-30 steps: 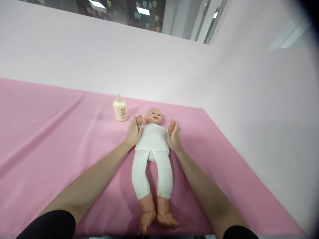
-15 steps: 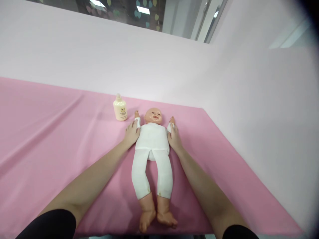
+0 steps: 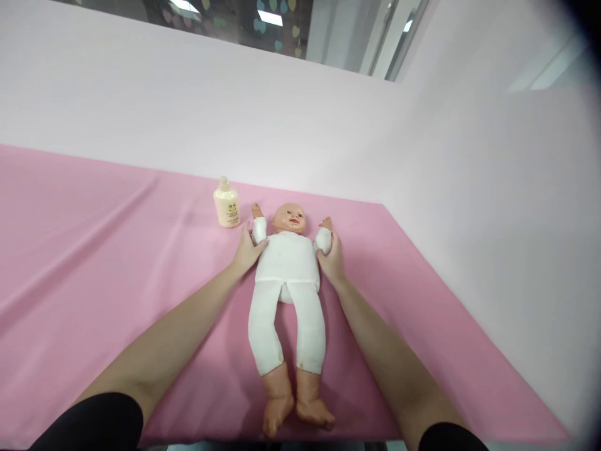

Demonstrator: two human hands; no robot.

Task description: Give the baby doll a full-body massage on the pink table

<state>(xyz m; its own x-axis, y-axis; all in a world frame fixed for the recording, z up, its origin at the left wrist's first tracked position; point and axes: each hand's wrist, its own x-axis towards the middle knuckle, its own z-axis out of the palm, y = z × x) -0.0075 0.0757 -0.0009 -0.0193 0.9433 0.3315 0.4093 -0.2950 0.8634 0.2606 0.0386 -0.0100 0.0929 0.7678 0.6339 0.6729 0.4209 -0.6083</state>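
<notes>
head view: left hand (image 3: 246,253), right hand (image 3: 333,262) stretched forward, angled inward, each grip curled around one arm of doll (image 3: 287,260).

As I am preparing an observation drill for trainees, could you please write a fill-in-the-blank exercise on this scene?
The plastic-headed baby doll in white cloth lies face up on its ____.
The person's left hand and right hand each hold one of the doll's ____.
Of these hands, the ____ one is nearer the upright cream-coloured plastic bottle.

Missing words: back; arms; left.
</notes>
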